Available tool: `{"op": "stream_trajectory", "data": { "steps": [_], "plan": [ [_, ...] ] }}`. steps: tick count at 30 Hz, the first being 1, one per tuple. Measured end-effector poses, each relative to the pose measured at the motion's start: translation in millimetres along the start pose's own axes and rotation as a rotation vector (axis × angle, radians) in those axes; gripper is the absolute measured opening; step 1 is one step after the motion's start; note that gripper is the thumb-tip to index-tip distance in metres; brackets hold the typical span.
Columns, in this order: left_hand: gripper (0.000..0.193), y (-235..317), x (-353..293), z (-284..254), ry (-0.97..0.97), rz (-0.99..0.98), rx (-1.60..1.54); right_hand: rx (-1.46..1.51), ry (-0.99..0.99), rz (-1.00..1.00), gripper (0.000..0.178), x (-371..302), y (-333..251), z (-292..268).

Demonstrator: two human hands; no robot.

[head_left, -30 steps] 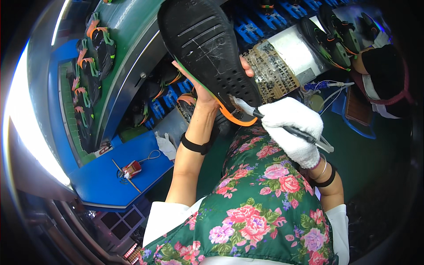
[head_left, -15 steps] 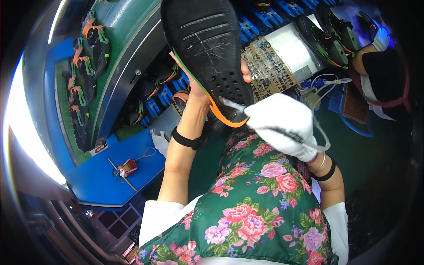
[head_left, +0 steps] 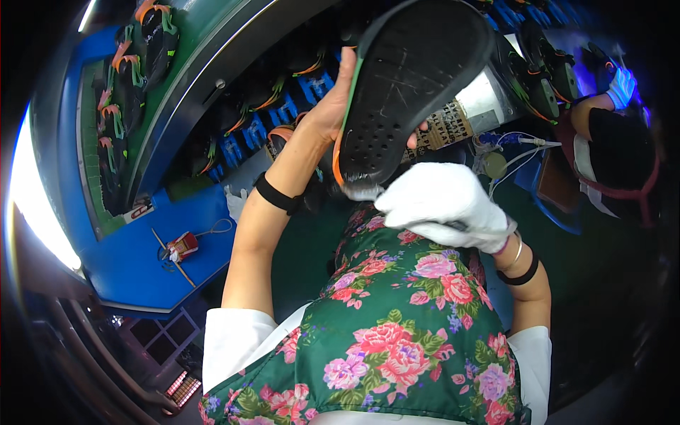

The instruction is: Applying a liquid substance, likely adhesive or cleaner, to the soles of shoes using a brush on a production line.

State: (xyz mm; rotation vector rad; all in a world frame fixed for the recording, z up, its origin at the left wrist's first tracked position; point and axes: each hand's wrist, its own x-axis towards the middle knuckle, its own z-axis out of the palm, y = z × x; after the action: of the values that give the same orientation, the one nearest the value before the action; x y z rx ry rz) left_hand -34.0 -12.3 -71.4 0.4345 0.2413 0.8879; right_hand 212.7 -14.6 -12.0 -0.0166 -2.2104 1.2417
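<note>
A black shoe sole, dotted with small holes near its heel and edged in green and orange, is held up in front of me. My bare left hand is closed around it, thumb along the left edge and fingertips showing past the right edge. In a white knitted glove, my right hand pinches a small brush, whose handle is mostly hidden by the glove. The pale bristles touch the rim at the heel end of the sole.
Shoe uppers line a green conveyor at left. A blue table bears a small red container. Behind, more shoes rest on blue racks beside a taped cardboard piece. At right another person's gloved hand works under violet light.
The sole has moved right and tilted, its toe end leaning right. The brush has shifted from the holed area down to the heel rim. My left arm has swung slightly outward.
</note>
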Motion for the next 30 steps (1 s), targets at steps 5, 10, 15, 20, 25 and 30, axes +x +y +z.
{"op": "stream_trajectory", "data": {
  "steps": [5,10,15,20,25,30],
  "plan": [
    [0.101,3.7,-1.7,5.7,0.272,-0.085,0.334,-0.015,-0.006,0.031,0.023,4.1,5.5,-5.6],
    [0.088,4.6,-5.5,2.4,0.369,-0.188,0.222,0.105,-0.164,-0.008,0.027,12.3,9.8,-1.7],
    [0.102,13.8,-1.3,10.1,0.489,-0.201,0.227,0.136,-0.026,0.101,0.014,18.6,7.7,-14.5],
    [0.091,-7.4,-9.5,13.2,0.366,0.036,-0.292,0.365,0.373,0.354,0.012,14.3,3.4,-28.2],
    [0.044,-50.5,-23.9,7.0,0.204,0.266,-0.307,0.055,0.473,0.418,0.017,32.9,-15.0,-40.8],
    [0.041,-61.6,-22.3,38.3,0.693,0.189,-0.002,-0.107,0.271,0.290,0.017,28.4,-20.7,-53.3]
  ]
}}
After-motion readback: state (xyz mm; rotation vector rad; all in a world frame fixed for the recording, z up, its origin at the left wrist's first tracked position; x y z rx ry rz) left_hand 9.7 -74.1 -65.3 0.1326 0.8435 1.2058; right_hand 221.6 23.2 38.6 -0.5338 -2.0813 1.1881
